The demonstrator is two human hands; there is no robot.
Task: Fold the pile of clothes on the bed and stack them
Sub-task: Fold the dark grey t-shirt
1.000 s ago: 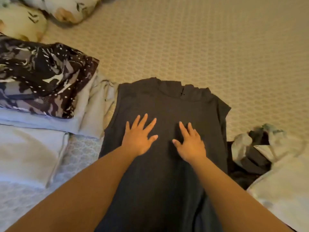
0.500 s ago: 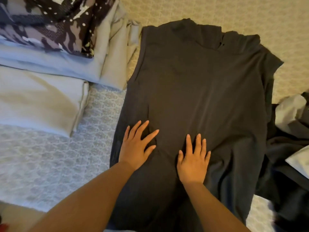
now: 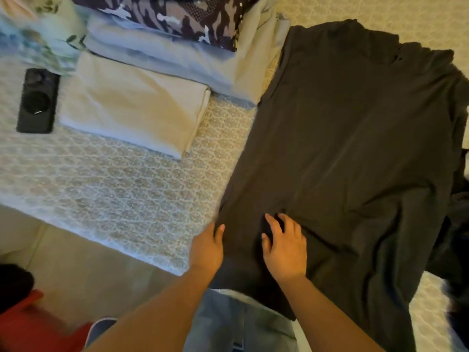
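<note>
Lying on the patterned bed (image 3: 121, 189) from left to right are one black phone (image 3: 37, 100), one folded cream cloth (image 3: 132, 107), one stack of folded clothes (image 3: 177, 39) topped by a dark camouflage-print piece, and one dark grey garment (image 3: 355, 138) spread flat with its lower part hanging over the bed's near edge. A floral pillow (image 3: 38, 34) sits at the far left, behind the phone.

Two hands are in view. The left hand (image 3: 206, 250) is at the garment's left edge, its fingers curled over the hem so that the thumb shows on top and the fingertips are hidden under the cloth; it seems to grip that edge. The right hand (image 3: 285, 247) lies palm down on the dark fabric just beside it, fingers spread and slightly bent, pressing the cloth, which wrinkles around it.

More dark crumpled clothing (image 3: 459, 224) lies at the right edge, touching the garment. Below the bed, a red object (image 3: 38, 326) is on the floor at the lower left, blurred.
</note>
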